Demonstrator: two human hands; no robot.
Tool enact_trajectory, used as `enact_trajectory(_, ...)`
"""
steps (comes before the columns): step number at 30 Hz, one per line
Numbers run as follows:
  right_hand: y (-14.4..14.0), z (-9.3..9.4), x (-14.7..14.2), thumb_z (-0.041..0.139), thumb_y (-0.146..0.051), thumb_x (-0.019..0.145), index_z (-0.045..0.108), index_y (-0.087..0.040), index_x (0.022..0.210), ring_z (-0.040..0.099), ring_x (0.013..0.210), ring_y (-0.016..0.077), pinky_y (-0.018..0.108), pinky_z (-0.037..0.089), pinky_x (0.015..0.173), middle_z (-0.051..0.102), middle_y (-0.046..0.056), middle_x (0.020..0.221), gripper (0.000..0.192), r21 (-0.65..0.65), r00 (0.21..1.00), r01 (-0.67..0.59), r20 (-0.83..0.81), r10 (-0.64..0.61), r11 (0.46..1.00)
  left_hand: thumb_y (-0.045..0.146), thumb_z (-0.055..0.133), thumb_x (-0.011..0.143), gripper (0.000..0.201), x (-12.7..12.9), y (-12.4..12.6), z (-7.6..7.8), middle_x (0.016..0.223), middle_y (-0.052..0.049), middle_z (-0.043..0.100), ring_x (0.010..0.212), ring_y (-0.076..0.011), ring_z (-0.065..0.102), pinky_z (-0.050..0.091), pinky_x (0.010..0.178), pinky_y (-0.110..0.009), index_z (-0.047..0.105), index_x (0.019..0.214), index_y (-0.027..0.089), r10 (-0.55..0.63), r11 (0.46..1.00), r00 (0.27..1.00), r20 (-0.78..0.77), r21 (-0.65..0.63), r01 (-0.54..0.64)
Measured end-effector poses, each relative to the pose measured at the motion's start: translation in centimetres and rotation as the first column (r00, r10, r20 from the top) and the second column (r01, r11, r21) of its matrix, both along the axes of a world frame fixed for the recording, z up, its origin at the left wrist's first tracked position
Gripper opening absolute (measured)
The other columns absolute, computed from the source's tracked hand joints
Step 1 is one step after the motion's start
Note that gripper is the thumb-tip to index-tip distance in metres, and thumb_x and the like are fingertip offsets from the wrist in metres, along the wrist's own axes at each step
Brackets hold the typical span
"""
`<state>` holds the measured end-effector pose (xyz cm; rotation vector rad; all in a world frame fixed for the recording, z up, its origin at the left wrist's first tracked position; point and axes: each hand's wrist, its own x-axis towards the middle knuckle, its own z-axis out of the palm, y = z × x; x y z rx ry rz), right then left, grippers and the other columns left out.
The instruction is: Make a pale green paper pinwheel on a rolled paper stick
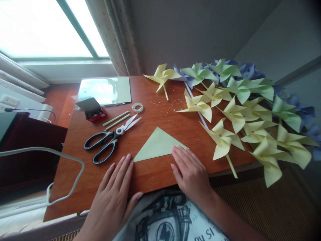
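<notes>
A pale green sheet of paper (155,146), folded into a triangle, lies on the wooden table with its long edge toward me. My right hand (192,169) rests flat on its right corner, fingers stretched out and covering part of that end. At the left corner lies my left hand (119,190), its fingers extended on the tabletop and the tips just touching or beside the paper. Scissors (114,137) with dark handles lie left of the triangle, blades slightly apart. Beyond them are two rolled paper sticks (117,120) and a roll of tape (137,107).
Several yellow pinwheels (222,137) and green pinwheels (242,88) crowd the right side, with purple ones (250,71) behind. An open small box (94,113) stands near a stack of sheets in a glossy sleeve (105,90). Tiny scraps dot the table (150,115). A white cable (80,174) loops at left.
</notes>
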<state>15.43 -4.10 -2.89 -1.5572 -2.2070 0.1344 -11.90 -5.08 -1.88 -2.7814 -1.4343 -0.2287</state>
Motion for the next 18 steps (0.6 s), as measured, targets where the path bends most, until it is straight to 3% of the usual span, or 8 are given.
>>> enact_trajectory(18, 1.9, 1.0, 0.4, 0.055, -0.018, 0.096, 0.069, -0.014, 0.119, 0.063, 0.118, 0.0293, 0.047, 0.054, 0.104, 0.071, 0.014, 0.126, 0.026, -0.005, 0.996, 0.015, -0.084, -0.015, 1.000, 0.048, 0.056, 0.093, 0.089, 0.3, -0.6, -0.4, 0.166, -0.021, 0.027, 0.152, -0.0354, 0.028, 0.018, 0.126, -0.048, 0.017, 0.161, 0.005, 0.064, 0.998, 0.995, 0.082, -0.021, -0.063)
